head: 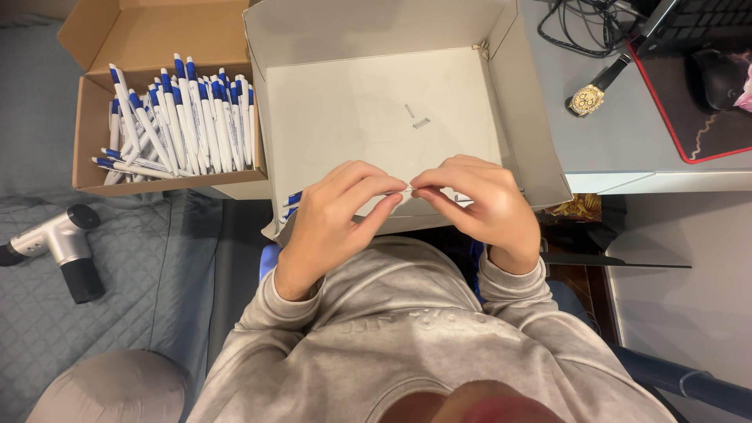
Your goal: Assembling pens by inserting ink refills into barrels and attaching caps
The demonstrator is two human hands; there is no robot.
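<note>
Over near edge of shallow grey tray [517,102], floor mostly bare: left hand [333,215] and right hand [478,204] pinching thin pen refill [409,189], long axis left-right.

Box of pens [176,117] left of open tray [517,70]; spring [421,122] inside tray; wristwatch [587,98] to its right.

- My left hand [337,215] and right hand [482,205] meet fingertip to fingertip, pinching a thin white pen part [407,189] between them.
- Just beyond the fingers sits a shallow grey box [376,31] with a small spring [421,122] inside.
- Beyond my left hand, a cardboard box [90,149] holds blue-and-white pens [184,117].
</note>
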